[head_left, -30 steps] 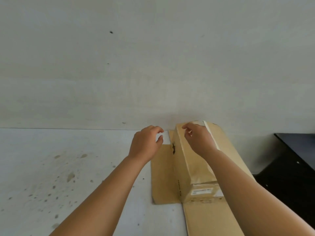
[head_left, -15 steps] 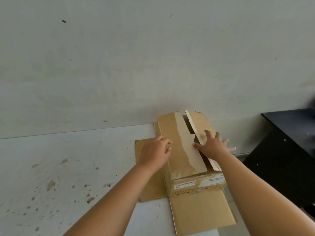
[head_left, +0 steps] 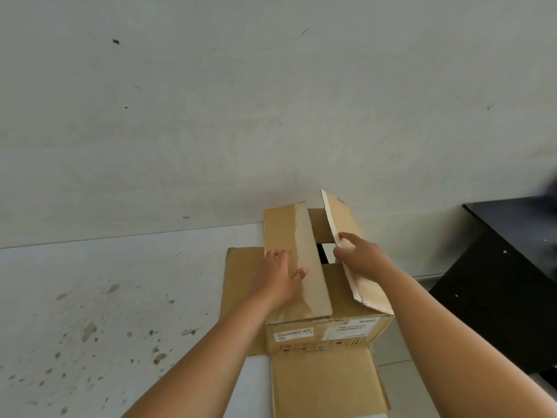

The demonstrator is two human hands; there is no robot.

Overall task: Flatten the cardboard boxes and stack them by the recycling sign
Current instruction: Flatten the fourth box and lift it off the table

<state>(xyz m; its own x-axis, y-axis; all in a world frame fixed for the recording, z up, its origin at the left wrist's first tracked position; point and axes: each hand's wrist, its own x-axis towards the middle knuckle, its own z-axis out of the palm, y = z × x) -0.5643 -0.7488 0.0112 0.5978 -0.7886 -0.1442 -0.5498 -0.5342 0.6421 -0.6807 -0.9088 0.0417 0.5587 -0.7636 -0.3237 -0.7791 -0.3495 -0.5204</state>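
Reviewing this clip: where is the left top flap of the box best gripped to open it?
Along its free inner edge, from the centre gap. The left flap lies flat with the left hand pressing it; that edge borders the gap opened beside the raised right flap.

Box btwn wall & flap

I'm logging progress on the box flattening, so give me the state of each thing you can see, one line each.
cardboard box: still standing, not flattened, top partly open.
left top flap: lying flat across the top.
right top flap: lifted and tilted outward.
near bottom flap: splayed flat on the floor.
left bottom flap: splayed flat on the floor.
left hand: resting on the left top flap.
right hand: gripping the right top flap's edge.
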